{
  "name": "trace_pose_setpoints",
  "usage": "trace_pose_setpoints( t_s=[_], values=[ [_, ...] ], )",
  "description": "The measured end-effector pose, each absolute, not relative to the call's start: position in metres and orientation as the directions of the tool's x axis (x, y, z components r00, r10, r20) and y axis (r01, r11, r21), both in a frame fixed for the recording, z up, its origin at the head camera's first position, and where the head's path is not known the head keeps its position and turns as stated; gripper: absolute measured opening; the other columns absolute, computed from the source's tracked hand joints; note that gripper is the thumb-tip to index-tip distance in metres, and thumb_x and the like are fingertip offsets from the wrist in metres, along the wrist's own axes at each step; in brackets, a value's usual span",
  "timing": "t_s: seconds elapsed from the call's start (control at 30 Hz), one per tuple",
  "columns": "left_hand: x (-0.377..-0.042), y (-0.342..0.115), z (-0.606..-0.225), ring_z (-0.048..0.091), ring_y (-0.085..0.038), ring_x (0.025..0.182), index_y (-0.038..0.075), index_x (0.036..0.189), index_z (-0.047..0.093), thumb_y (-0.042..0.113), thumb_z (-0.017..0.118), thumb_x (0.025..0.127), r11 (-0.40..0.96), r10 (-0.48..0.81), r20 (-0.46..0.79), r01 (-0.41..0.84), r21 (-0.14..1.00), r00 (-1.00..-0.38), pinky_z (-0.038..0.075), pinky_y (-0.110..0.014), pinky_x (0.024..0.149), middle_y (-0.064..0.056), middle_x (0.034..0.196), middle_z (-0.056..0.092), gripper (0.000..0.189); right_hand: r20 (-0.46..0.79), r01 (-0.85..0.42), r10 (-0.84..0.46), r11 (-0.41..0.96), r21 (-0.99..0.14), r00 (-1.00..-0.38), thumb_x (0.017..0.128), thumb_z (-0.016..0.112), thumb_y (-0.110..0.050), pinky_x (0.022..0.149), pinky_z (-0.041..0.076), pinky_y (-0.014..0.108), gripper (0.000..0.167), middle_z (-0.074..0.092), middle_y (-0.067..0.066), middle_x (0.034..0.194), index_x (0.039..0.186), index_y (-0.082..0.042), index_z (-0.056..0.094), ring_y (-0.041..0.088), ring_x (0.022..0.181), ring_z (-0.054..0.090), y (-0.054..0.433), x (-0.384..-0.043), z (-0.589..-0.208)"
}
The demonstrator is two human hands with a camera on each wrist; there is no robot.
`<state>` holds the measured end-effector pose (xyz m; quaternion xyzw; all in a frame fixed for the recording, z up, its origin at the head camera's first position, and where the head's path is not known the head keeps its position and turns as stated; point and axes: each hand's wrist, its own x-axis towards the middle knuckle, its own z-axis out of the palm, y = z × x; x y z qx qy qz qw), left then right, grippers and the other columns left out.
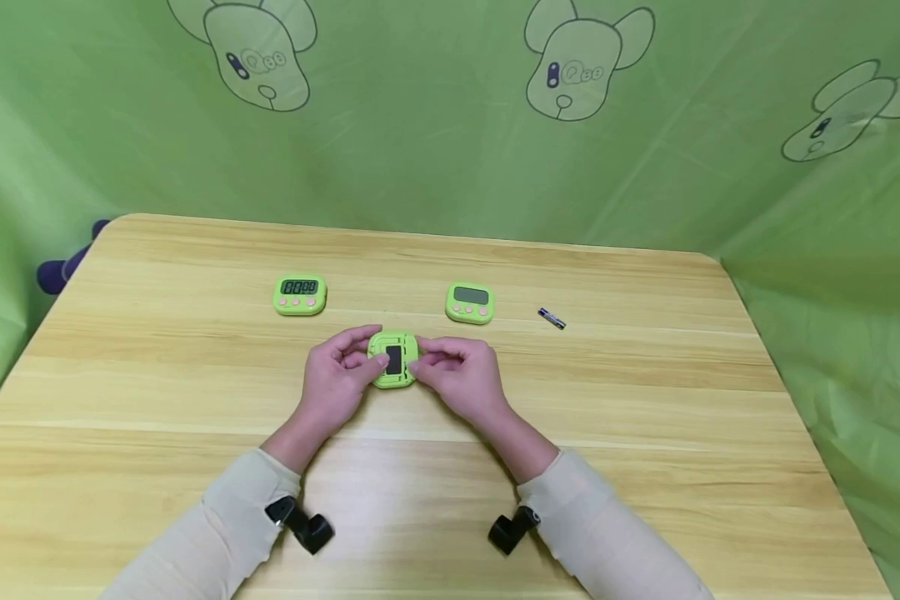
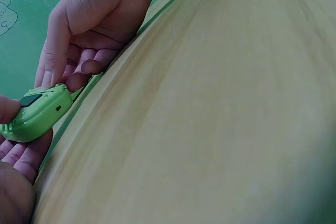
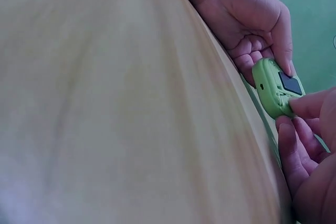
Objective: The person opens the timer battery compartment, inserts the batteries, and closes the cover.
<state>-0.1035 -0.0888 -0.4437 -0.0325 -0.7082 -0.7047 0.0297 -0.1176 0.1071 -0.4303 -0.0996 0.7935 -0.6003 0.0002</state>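
Both hands hold a green digital timer (image 1: pixel 394 382) between them, its back with a dark rectangle facing up. My left hand (image 1: pixel 334 375) grips its left side, thumb on the back and fingers beneath. At the opposite side, my right hand (image 1: pixel 465 375) pinches the edge between thumb and fingers. In the left wrist view the timer (image 2: pixel 44 116) shows a small slot in its side. The right wrist view shows the right thumb pressing the timer (image 3: pixel 269 95) near its back's edge. Whether a battery sits inside cannot be made out.
Beyond the hands on the wooden table (image 1: pixel 645 400) lie a green timer (image 1: pixel 300 295) reading 00:00 and another timer (image 1: pixel 469 303) with a blank screen. A small dark battery (image 1: pixel 552 318) lies to their right. A green printed curtain (image 1: pixel 435 150) hangs behind the table.
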Motion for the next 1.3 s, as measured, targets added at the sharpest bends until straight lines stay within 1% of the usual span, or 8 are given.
trace_pose_setpoints(
  t_s=[0.23,0.33,0.5,0.73,0.87,0.97,1.1,1.3],
  values=[
    [-0.103,-0.089,-0.443,0.064,-0.012,0.071,-0.006,0.125,0.064,-0.004,0.072,0.088,0.013,0.002,0.089,0.089,0.996,-0.996,0.052,-0.018,0.06,-0.019,0.097,0.07,0.039,0.249,-0.298,-0.2,0.273,-0.915,-0.948,0.081,0.082,0.002,0.064,0.06,0.029,0.023,0.075,0.01,0.094,0.103,0.001,0.076,0.017,0.074,0.072,0.108,-0.115,-0.434],
    [-0.103,-0.089,-0.443,0.063,-0.012,0.07,-0.006,0.125,0.064,-0.004,0.073,0.087,0.016,0.004,0.096,0.096,0.995,-0.995,0.051,-0.018,0.059,-0.018,0.096,0.07,0.039,0.189,-0.228,-0.187,0.217,-0.949,-0.964,0.083,0.079,0.003,0.062,0.06,0.032,0.018,0.074,0.012,0.096,0.101,0.002,0.076,0.021,0.074,0.073,0.108,-0.116,-0.433],
    [-0.103,-0.088,-0.444,0.063,-0.012,0.068,-0.005,0.125,0.064,-0.006,0.072,0.087,0.015,0.011,0.101,0.101,0.995,-0.995,0.05,-0.018,0.057,-0.018,0.096,0.07,0.039,0.066,-0.094,-0.165,0.167,-0.982,-0.984,0.083,0.079,0.005,0.059,0.06,0.035,0.017,0.074,0.016,0.087,0.099,0.003,0.077,0.031,0.069,0.072,0.108,-0.119,-0.429],
    [-0.104,-0.088,-0.445,0.063,-0.012,0.07,-0.006,0.126,0.064,-0.006,0.072,0.087,0.018,0.007,0.103,0.103,0.995,-0.995,0.051,-0.018,0.058,-0.018,0.096,0.07,0.039,0.031,-0.052,-0.143,0.145,-0.988,-0.989,0.081,0.08,0.006,0.061,0.06,0.044,0.02,0.071,0.025,0.086,0.101,0.008,0.074,0.044,0.072,0.069,0.105,-0.12,-0.429],
    [-0.103,-0.088,-0.444,0.062,-0.012,0.069,-0.006,0.126,0.064,-0.006,0.072,0.087,0.017,0.004,0.103,0.103,0.995,-0.995,0.05,-0.018,0.058,-0.018,0.096,0.07,0.039,-0.002,-0.016,-0.134,0.136,-0.991,-0.991,0.08,0.08,0.007,0.061,0.061,0.041,0.02,0.072,0.021,0.085,0.1,0.006,0.075,0.036,0.069,0.07,0.104,-0.122,-0.428],
    [-0.103,-0.088,-0.444,0.064,-0.012,0.071,-0.006,0.126,0.064,-0.007,0.072,0.087,0.008,0.012,0.101,0.101,0.995,-0.995,0.052,-0.018,0.06,-0.019,0.097,0.07,0.04,-0.127,0.112,-0.168,0.096,-0.989,-0.978,0.08,0.081,0.004,0.064,0.061,0.034,0.025,0.073,0.016,0.088,0.104,0.002,0.075,0.024,0.071,0.071,0.108,-0.127,-0.425],
    [-0.103,-0.089,-0.443,0.068,-0.014,0.074,-0.006,0.125,0.063,-0.009,0.07,0.087,-0.01,0.034,0.094,0.094,0.996,-0.995,0.056,-0.021,0.066,-0.02,0.098,0.07,0.039,-0.318,0.305,-0.257,0.092,-0.948,-0.913,0.082,0.08,0.004,0.074,0.06,0.035,0.032,0.072,0.016,0.096,0.113,0.003,0.071,0.021,0.082,0.071,0.115,-0.139,-0.419],
    [-0.103,-0.09,-0.444,0.07,-0.017,0.075,-0.007,0.124,0.063,-0.011,0.068,0.087,-0.011,0.076,0.083,0.083,0.997,-0.994,0.058,-0.026,0.07,-0.021,0.099,0.07,0.037,-0.351,0.316,-0.303,0.157,-0.936,-0.886,0.078,0.083,0.004,0.076,0.06,0.034,0.031,0.072,0.016,0.094,0.107,0.006,0.071,0.023,0.083,0.07,0.118,-0.145,-0.415]
  ],
)
